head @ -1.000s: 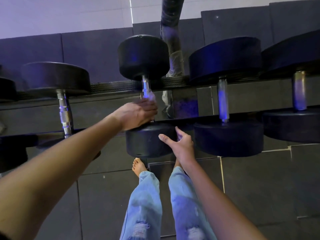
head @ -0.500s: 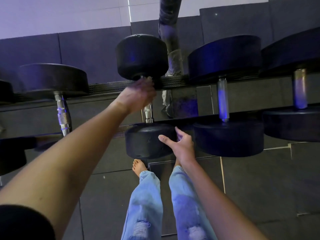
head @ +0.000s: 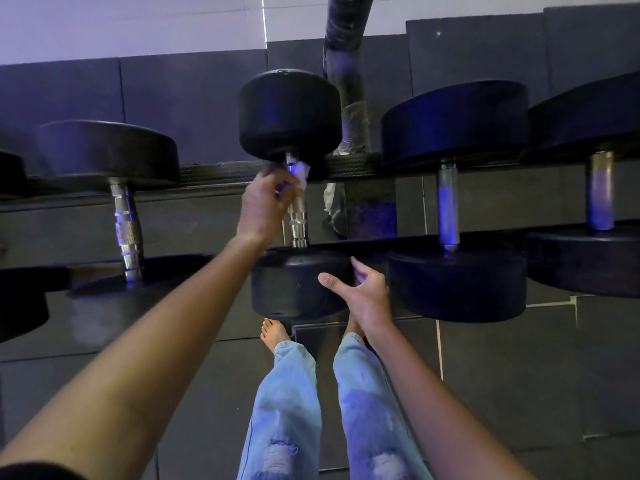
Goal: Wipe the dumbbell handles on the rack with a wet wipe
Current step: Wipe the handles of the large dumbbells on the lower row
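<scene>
Black dumbbells lie side by side across the rack (head: 221, 171). My left hand (head: 265, 206) grips a white wet wipe (head: 302, 173) wrapped round the upper part of the middle dumbbell's steel handle (head: 298, 223), just below its far head (head: 289, 114). My right hand (head: 363, 292) rests with relaxed fingers against the right side of the same dumbbell's near head (head: 291, 285), thumb pointing left. Most of the wipe is hidden inside my left hand.
Another dumbbell with a knurled handle (head: 129, 230) sits to the left, two larger ones (head: 448, 206) (head: 601, 190) to the right. A dark post (head: 346, 74) rises behind the rack. My legs in light jeans (head: 287, 403) and bare feet stand on dark floor tiles.
My left hand slid the wipe from the lower end of the handle up toward the far head. My right hand stayed on the near head.
</scene>
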